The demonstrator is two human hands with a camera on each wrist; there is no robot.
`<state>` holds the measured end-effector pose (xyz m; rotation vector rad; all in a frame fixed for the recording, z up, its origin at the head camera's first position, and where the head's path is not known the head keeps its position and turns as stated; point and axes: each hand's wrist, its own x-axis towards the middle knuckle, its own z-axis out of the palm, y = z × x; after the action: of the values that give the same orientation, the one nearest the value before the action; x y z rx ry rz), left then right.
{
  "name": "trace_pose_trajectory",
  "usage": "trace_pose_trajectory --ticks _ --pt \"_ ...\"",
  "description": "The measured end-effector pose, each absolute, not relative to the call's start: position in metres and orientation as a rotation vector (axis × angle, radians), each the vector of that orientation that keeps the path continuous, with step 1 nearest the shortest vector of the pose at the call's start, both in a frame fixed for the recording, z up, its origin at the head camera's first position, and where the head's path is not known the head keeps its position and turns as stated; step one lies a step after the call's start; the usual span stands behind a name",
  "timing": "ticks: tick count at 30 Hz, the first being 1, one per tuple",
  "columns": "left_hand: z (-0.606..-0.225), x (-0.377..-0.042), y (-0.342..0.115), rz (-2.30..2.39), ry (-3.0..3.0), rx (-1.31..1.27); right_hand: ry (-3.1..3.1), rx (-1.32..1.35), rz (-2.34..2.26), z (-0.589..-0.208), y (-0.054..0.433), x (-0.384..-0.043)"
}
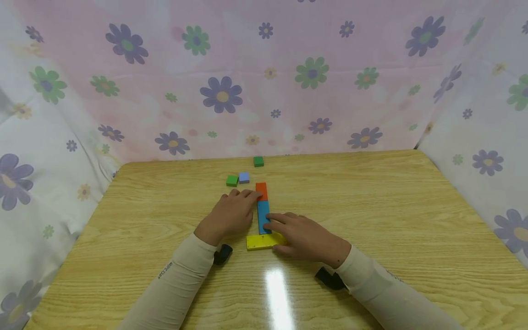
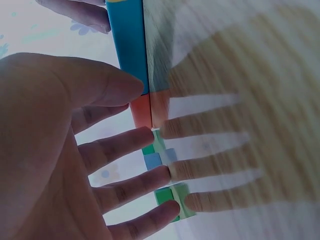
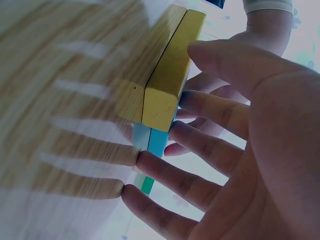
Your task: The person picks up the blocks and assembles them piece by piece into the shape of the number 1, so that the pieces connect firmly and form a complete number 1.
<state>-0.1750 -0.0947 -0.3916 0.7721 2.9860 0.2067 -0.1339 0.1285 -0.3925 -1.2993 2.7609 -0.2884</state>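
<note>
A red block [image 1: 261, 187], a blue block [image 1: 262, 211] and a yellow block [image 1: 256, 243] lie on the wooden table. Red and blue meet end to end in one line, and the yellow one lies crosswise at the blue one's near end. My left hand [image 1: 231, 214] has its index fingertip at the red block, with its thumb beside the red-blue joint in the left wrist view. Fingertips of my right hand [image 1: 310, 237] touch the blue block, while the thumb is by the yellow block's near side. The right hand covers the yellow block's right end.
Beyond the left hand, a green block [image 1: 232, 181] and a light purple block [image 1: 244, 178] lie side by side. Another green block [image 1: 258, 161] is near the table's far edge. Flowered cloth [image 1: 264, 91] hangs behind the table [image 1: 371, 206] and at its sides.
</note>
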Motion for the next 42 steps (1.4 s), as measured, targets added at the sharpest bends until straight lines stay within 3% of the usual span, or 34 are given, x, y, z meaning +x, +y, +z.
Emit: trace_pose_trajectory --ticks 24,42 --pt "-0.393 -0.177 -0.099 0.237 2.974 0.734 2.782 -1.24 -0.367 -0.39 0.13 -0.142" --pt "-0.395 -0.181 -0.097 0.249 2.947 0.685 2.927 -1.108 -0.355 -0.384 0.135 -0.204"
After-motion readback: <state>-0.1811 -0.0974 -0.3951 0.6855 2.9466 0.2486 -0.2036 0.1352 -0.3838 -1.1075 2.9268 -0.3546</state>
